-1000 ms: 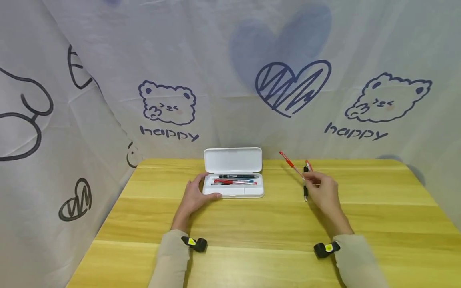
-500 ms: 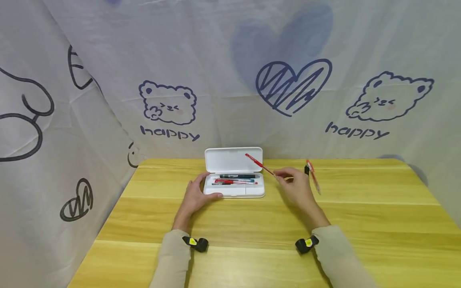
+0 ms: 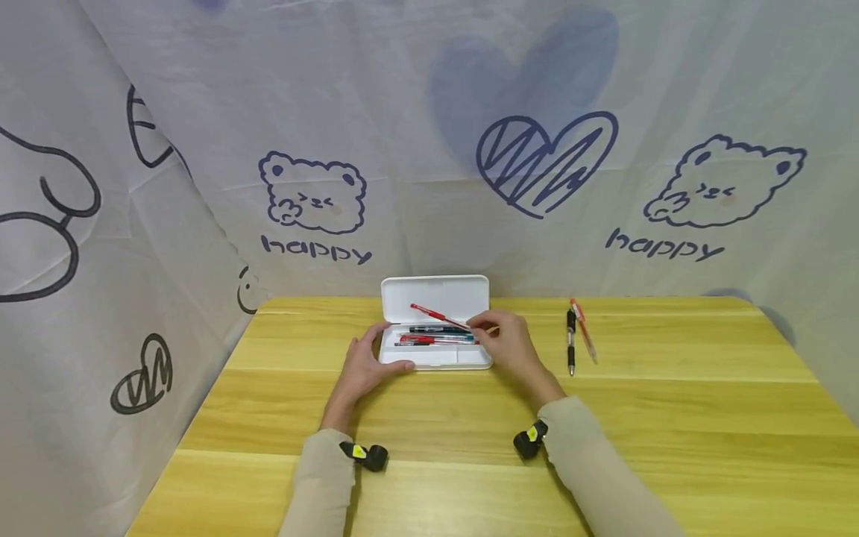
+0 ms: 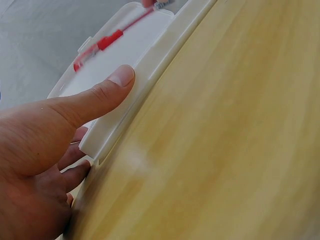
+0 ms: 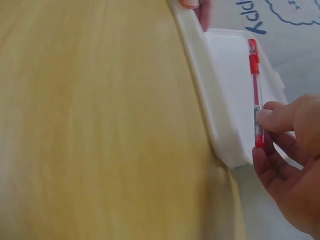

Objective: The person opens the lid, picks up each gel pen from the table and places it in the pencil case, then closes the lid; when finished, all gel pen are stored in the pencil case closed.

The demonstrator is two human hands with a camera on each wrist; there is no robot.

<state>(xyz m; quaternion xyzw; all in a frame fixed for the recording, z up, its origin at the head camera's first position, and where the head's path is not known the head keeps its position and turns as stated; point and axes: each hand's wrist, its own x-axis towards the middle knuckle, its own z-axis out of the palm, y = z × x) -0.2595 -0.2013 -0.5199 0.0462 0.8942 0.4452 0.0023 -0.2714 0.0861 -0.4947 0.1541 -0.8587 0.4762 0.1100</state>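
Note:
A white pencil case (image 3: 439, 366) stands with its lid raised, several pens (image 3: 436, 339) lying in its tray. My left hand (image 3: 362, 369) grips its left end. The thumb (image 4: 107, 95) is on the front edge and the fingers are round the side. Between thumb and fingers, my right hand (image 3: 510, 347) pinches a red pen (image 3: 436, 315) near its end. This pen is held above the case, tilted, its red cap (image 5: 253, 55) pointing left in the head view. In the left wrist view the case's inside is mostly hidden.
On the wooden table (image 3: 443, 432), right of my right hand, lie a black pen (image 3: 571, 343) and another red pen (image 3: 584, 332) side by side. A printed cloth (image 3: 416, 209) hangs behind the table's back edge.
My right hand has carried the red pen left, from beside the loose pens to over the pencil case. My left hand has stayed on the case.

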